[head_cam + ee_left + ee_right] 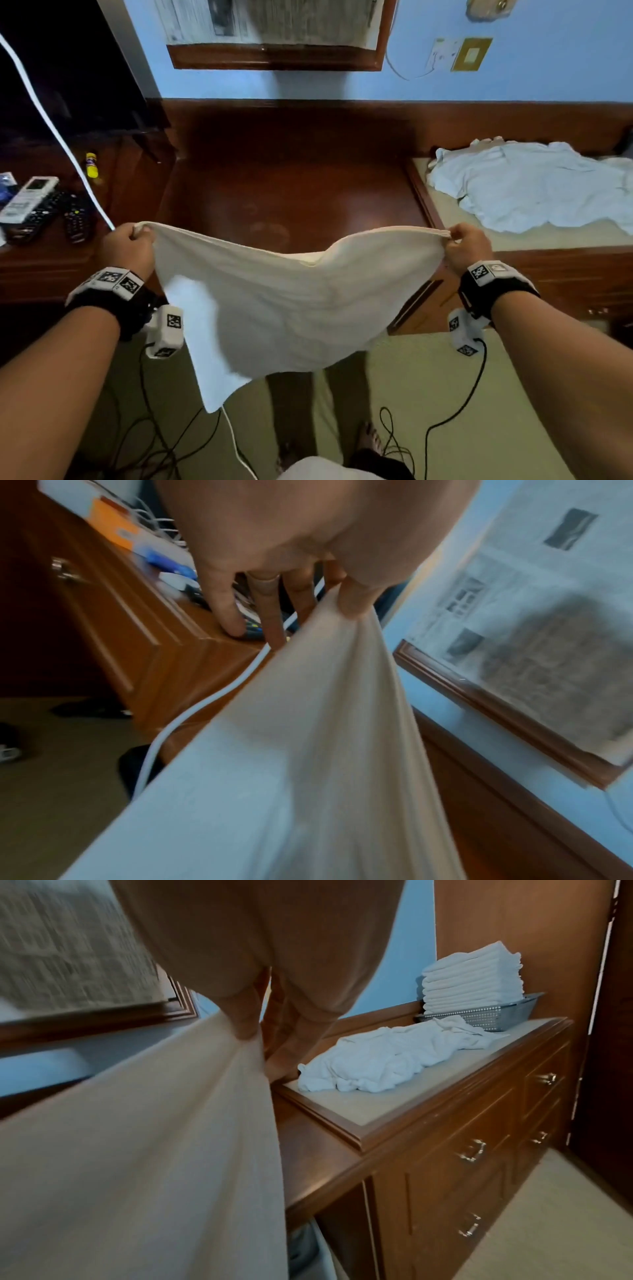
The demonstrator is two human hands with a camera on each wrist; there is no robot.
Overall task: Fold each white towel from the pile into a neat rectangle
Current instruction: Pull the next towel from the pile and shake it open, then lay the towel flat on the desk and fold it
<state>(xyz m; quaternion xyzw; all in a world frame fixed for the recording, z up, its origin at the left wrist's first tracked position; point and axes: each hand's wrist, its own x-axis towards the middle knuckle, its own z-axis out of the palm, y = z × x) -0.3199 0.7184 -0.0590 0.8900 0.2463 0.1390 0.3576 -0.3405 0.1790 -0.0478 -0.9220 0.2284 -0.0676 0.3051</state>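
Both hands hold the white towel (281, 301) up over the dark bench (291, 178): left hand (128, 251) and right hand (467, 248) each pinch a top corner, its lower edge hanging free. The pile (534, 186) lies far right.

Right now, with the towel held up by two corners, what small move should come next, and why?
Probably lower the towel flat onto the dark wooden top in front. The left hand and right hand each pinch a top corner, so the cloth hangs spread in the air and sags in the middle; folding it neatly likely needs a flat surface.
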